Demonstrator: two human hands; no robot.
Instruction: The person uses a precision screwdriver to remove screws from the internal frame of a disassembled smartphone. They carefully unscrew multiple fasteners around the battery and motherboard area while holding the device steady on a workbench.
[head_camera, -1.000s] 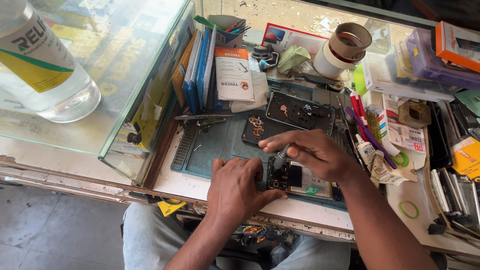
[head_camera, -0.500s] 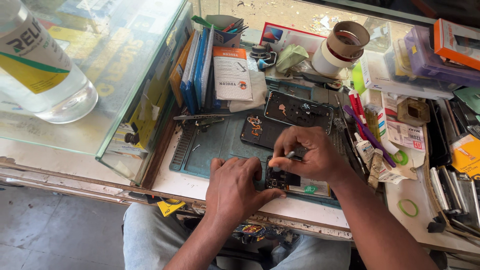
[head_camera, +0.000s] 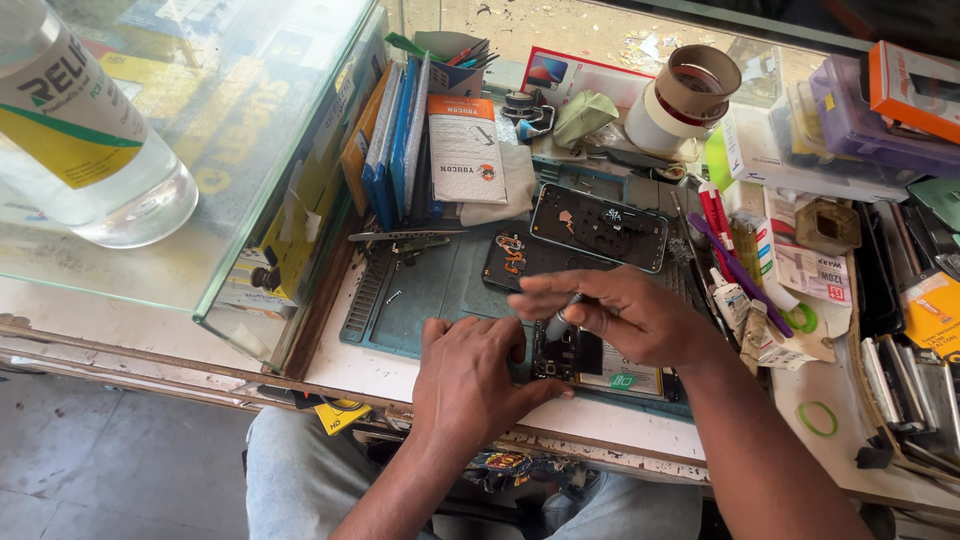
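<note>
From the head camera, an opened phone (head_camera: 572, 356) lies on the near part of the blue-green work mat (head_camera: 440, 300), its insides bare. The left hand (head_camera: 478, 380) lies flat on the left part of that phone, pressing it to the mat, fingers spread and not clamped on anything. The right hand (head_camera: 625, 315) is pinched on a small grey-tipped tool (head_camera: 558, 322), whose tip points down onto the upper part of the phone.

Judging from this, the phone is already apart and work on its insides is under way: beyond it on the mat lie its back shell (head_camera: 600, 227) and a small board with orange strips (head_camera: 510, 255), both set aside. Refitting these seems left to do. Tape rolls (head_camera: 685, 97) stand beyond the mat, and a clear bottle (head_camera: 85, 140) stands on the glass case left of it.
</note>
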